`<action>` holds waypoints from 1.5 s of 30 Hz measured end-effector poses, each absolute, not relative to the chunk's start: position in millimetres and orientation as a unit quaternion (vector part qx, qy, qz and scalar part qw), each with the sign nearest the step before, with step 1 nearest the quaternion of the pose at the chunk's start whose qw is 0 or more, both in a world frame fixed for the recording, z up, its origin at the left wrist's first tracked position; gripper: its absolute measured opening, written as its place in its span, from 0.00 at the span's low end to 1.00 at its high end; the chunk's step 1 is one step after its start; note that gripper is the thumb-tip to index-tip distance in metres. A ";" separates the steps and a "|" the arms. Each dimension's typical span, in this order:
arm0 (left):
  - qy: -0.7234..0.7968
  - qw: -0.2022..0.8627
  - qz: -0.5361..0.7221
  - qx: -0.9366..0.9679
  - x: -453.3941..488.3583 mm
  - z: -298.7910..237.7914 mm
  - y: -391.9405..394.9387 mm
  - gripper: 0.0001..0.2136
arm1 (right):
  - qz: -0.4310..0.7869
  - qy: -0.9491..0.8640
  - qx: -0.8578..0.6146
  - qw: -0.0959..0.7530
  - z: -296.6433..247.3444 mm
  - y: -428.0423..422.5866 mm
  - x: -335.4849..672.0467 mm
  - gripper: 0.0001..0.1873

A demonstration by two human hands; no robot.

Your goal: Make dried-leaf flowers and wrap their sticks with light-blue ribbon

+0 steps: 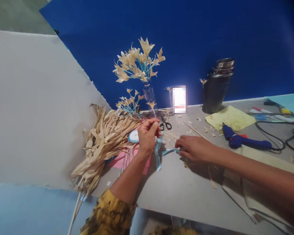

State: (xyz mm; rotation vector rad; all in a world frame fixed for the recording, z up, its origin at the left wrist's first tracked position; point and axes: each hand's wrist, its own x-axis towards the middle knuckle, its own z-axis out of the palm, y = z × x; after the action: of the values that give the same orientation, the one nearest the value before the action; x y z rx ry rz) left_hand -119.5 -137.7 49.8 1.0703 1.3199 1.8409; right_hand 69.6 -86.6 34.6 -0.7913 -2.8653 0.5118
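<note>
My left hand [150, 132] is closed in a pinch on the thin stem of a small husk flower [151, 106], whose pale petals stand above my fingertips. Low over the table, my right hand [192, 148] has its fingers curled on the end of a light blue strip [170, 151]; its fingertips are partly hidden. Another length of blue strip [158, 156] hangs down below my left hand. Black-handled scissors [166, 125] lie just behind the hands. A white and blue tape roll or dispenser [133, 136] is partly covered by my left hand.
Dried corn husks [105, 137] are heaped at the left, by pink paper [117, 160]. Finished flowers stand in a clear bottle [150, 94] at the back. A blue glue gun [247, 140] with its cord, yellow paper [230, 119] and a dark tumbler [218, 86] are at the right.
</note>
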 end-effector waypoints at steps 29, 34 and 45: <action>0.490 0.477 0.657 0.317 -58.4 46.0 -131.6 0.18 | 0.626 -0.679 -0.302 0.234 21.9 -96.7 95.6 0.09; 0.447 0.426 0.732 0.286 -87.3 58.1 -123.2 0.21 | 0.548 -0.782 -0.267 0.128 18.5 -106.0 95.5 0.05; 0.359 0.748 0.489 0.269 -64.9 34.4 -145.2 0.21 | 0.681 -0.603 -0.297 0.292 27.1 -81.5 106.3 0.27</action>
State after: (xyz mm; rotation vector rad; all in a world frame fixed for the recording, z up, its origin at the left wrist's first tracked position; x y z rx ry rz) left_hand -64.9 -145.2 34.4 0.5889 0.7853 1.0695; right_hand 106.3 -81.5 27.1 -0.7914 -1.6060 1.8142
